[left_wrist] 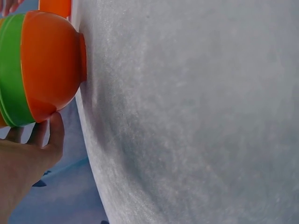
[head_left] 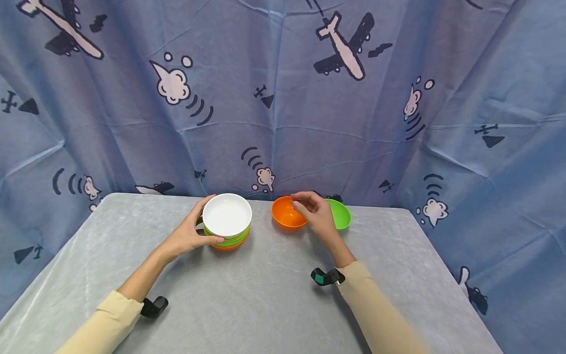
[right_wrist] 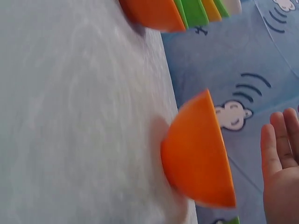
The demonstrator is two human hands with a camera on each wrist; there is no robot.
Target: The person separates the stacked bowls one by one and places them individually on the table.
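Note:
A stack of bowls [head_left: 227, 241] stands on the table at left of centre. White tops it, with green and yellow bowls between and an orange one at the bottom. My left hand [head_left: 194, 231] holds the stack from the left side, thumb in front and fingers behind. Its fingertips touch the lowest orange bowl [left_wrist: 53, 60] in the left wrist view. Over the right rim of a single orange bowl [head_left: 285, 216] hovers my right hand [head_left: 315, 211], fingers loosely bent. The right wrist view shows this hand [right_wrist: 282, 158] apart from that bowl [right_wrist: 196, 154].
A green bowl [head_left: 340, 215] sits right of the single orange bowl, partly behind my right hand. A grey-white cloth covers the table [head_left: 265, 295]. Along its back edge hangs a blue curtain [head_left: 274, 98] with airplane prints.

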